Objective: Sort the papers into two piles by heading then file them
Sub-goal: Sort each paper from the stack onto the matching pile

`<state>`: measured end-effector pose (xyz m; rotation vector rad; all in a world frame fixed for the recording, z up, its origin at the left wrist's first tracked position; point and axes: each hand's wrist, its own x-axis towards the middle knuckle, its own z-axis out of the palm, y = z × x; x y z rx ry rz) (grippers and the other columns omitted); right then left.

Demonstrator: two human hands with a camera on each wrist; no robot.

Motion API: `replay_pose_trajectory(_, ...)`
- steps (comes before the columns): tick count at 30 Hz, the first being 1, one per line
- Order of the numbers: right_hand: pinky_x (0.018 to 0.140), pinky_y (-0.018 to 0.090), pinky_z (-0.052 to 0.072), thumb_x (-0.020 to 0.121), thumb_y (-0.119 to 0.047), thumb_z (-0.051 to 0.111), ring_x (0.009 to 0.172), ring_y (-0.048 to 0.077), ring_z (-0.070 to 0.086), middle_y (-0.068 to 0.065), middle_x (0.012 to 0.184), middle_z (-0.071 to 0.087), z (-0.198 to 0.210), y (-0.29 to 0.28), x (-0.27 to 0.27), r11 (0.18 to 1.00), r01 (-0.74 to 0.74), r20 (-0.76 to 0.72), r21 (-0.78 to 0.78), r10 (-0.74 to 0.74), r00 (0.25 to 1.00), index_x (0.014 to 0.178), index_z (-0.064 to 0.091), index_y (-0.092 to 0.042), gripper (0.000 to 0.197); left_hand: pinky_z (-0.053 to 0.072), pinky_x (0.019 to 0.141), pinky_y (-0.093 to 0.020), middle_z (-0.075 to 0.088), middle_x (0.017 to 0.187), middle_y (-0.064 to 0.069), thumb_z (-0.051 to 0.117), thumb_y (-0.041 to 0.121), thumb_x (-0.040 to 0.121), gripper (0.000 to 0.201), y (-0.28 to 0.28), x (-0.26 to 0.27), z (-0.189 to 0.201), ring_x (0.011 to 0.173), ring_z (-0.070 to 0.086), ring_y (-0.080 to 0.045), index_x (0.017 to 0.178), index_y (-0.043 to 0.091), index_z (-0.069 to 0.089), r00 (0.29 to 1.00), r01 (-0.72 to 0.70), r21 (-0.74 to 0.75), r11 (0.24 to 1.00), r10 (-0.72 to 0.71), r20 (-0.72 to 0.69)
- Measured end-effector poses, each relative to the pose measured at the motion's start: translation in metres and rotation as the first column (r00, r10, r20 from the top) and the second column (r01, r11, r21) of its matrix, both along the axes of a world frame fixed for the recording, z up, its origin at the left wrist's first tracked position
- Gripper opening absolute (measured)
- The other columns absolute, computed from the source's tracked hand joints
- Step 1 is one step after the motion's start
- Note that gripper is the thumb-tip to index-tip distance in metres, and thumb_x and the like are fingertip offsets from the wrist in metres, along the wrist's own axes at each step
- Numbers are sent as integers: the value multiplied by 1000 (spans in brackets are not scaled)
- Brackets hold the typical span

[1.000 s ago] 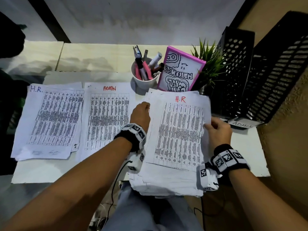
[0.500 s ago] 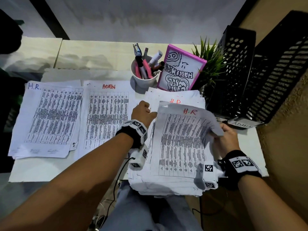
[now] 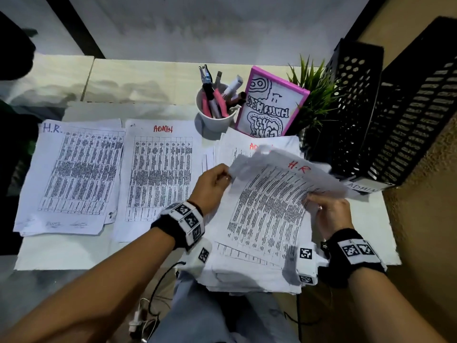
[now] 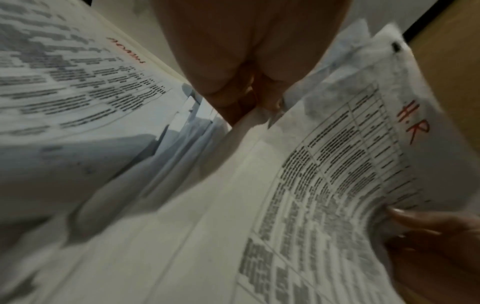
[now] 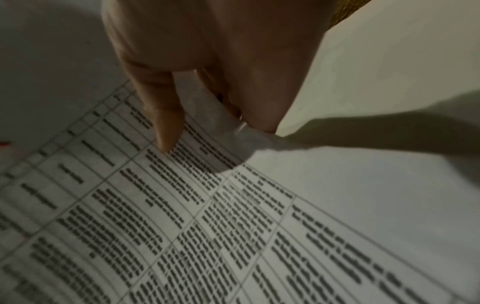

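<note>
White sheet (image 3: 269, 201) headed H.R: I pinch it between my left hand (image 3: 210, 186) and right hand (image 3: 331, 214), above the stack (image 3: 247, 276) at the tabletop's front edge.

On the surface (image 3: 61, 256) three lots of paper lie in a row. The H.R. pile (image 3: 71, 174) is farthest left, the ADMIN pile (image 3: 158, 174) just right of it, their edges touching or nearly so. Right of those sits the unsorted stack (image 3: 247, 276), its near end overhanging the surface edge. Above that stack a lifted sheet (image 3: 269, 206) is held, the left hand (image 3: 212, 186) at its left edge, the right hand (image 3: 331, 214) at its right edge. Behind the stack stand a cup of pens (image 3: 215, 112), a framed drawing (image 3: 269, 107) leaning beside it, then a plant (image 3: 314, 90) (partly behind the frame). Two file racks (image 3: 385, 115) stand at the far right, side by side.
</note>
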<state>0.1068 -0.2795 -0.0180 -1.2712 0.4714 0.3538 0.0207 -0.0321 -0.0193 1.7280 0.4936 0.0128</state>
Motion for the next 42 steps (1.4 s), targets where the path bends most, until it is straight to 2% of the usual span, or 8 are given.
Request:
replay_pose_trajectory(8, 59, 24, 54, 62, 27, 39, 66, 15, 65, 2, 67, 68, -9, 0, -7, 999, -27, -18, -36, 26, 999, 80, 64, -5, 45, 40, 57, -14, 64, 83, -13, 36, -20, 78, 26, -9, -19, 13, 63, 55, -7, 88, -15, 59, 986, -47, -379, 924, -17, -165)
replay_pose_trajectory(11, 55, 22, 54, 73, 20, 41, 57, 17, 66, 6, 63, 68, -5, -3, -10, 994, -98, 17, -49, 99, 995, 53, 63, -11, 43, 47, 76, -35, 72, 94, -14, 42, 0, 65, 30, -5, -11, 11, 87, 62, -31, 79, -14, 64, 978, -144, -374, 916, 73, -197)
replay_pose_trajectory(17, 51, 16, 52, 86, 11, 37, 57, 7, 65, -9, 60, 68, 5, -17, 2, 977, -171, 42, -127, 177, 983, 70, 58, -12, 35, 46, 75, -34, 70, 87, -2, 51, 48, 82, 40, 4, -4, 23, 77, 61, -18, 91, 13, 68, 970, -234, -408, 882, 183, -160)
replay_pose_trajectory(26, 62, 14, 52, 81, 9, 60, 69, 3, 68, -8, 75, 73, 30, 68, 18, 925, -356, 160, -132, 375, 913, 92, 57, -9, 22, 47, 97, -46, 62, 117, -10, 49, 6, 95, 28, 26, -56, 30, 101, 59, -23, 123, 13, 51, 968, -226, -42, 973, 219, -124)
replay_pose_trajectory(28, 67, 23, 52, 58, -16, 85, 72, 15, 66, 4, 85, 71, 32, 88, 15, 896, -439, 123, -72, 445, 887, 105, 59, -6, 54, 43, 103, -38, 58, 126, -7, 43, 3, 97, 36, 55, -67, 33, 114, 55, -22, 131, 14, 48, 946, -298, 3, 954, 296, -130)
replay_pose_trajectory(33, 52, 18, 50, 33, -45, 89, 57, 14, 62, 6, 74, 69, 30, 123, 1, 819, -554, 100, -151, 570, 815, 98, 66, -11, 77, 42, 74, -20, 59, 107, 0, 38, 4, 98, 27, 169, -119, 38, 89, 54, -16, 116, 13, 55, 842, -466, 236, 852, 510, -177)
replay_pose_trajectory(36, 51, 19, 50, 39, -46, 88, 56, 14, 61, 7, 74, 69, 19, 126, -5, 803, -547, 53, -234, 573, 818, 95, 69, -11, 70, 38, 54, -18, 53, 89, -15, 39, 0, 95, 16, 242, -155, 26, 63, 47, -22, 102, 2, 53, 778, -479, 417, 772, 594, -206)
replay_pose_trajectory(42, 47, 13, 48, 52, -32, 86, 47, 7, 62, 0, 62, 70, 7, 102, -12, 821, -446, -42, -357, 463, 886, 103, 63, 2, 66, 35, 80, -30, 57, 119, -25, 40, 6, 97, 28, 326, -188, 3, 105, 54, -40, 120, -1, 54, 712, -398, 582, 709, 639, -291)
